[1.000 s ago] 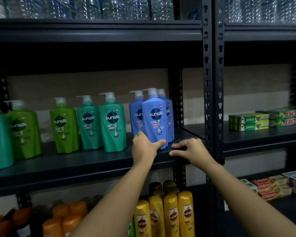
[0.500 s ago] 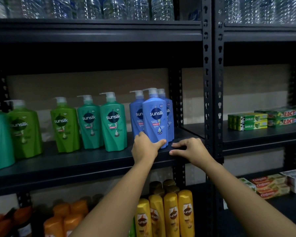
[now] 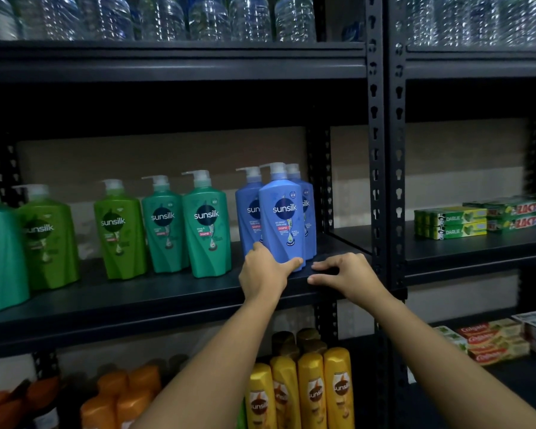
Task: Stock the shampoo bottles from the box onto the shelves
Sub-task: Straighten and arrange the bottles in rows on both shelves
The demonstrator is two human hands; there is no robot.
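Left hand (image 3: 265,274) gripped the base of the front blue shampoo bottle (image 3: 283,216), standing upright on the middle shelf (image 3: 167,292); right hand (image 3: 344,275) rested beside it, fingers loosely curled, holding nothing.

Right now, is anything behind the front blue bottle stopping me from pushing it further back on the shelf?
Yes. Two more blue bottles stand right behind the front blue bottle that the left hand grips at its base. The right hand rests on the shelf edge.
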